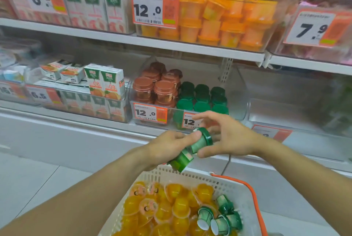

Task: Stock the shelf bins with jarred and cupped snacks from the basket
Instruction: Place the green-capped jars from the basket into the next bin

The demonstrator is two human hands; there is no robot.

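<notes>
left hand (167,147) grips two green-lidded cups (192,149) at frame centre (above the white basket (190,176)); right hand (228,138), fingers spread, touches the upper cup.

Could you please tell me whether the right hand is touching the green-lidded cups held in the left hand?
Touching. In the head view the right hand's thumb lies against the green-lidded cups that the left hand grips, with no gap visible.
</notes>
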